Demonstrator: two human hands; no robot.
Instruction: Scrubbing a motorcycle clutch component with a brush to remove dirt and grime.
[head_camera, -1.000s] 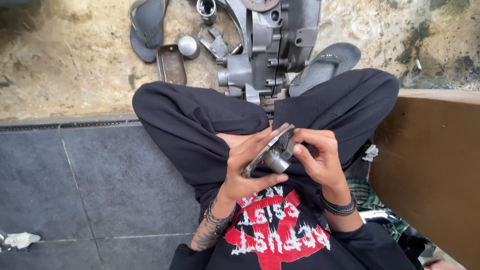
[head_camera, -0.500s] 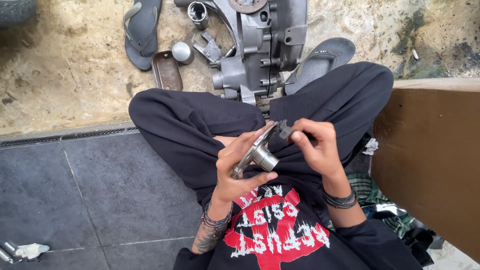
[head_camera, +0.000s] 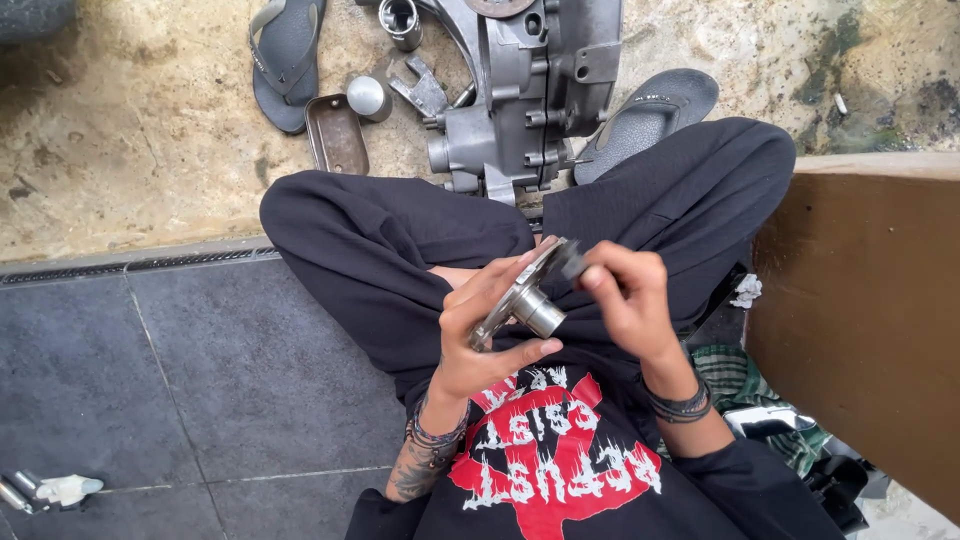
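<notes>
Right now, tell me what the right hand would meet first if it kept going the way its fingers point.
The round grey metal part in the left hand; the right hand already pinches its upper edge, it seems.

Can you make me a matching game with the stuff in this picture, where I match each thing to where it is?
Things:
1. round metal part
2. grey engine casing
3. small brown tray
4. white rag

Places:
A. on the dark tiles, bottom left corner
B. held in the left hand, right hand at its top edge
C. on the sandy ground beside the left sandal
D. on the ground just past the knees

Pairs: 1-B, 2-D, 3-C, 4-A
</notes>
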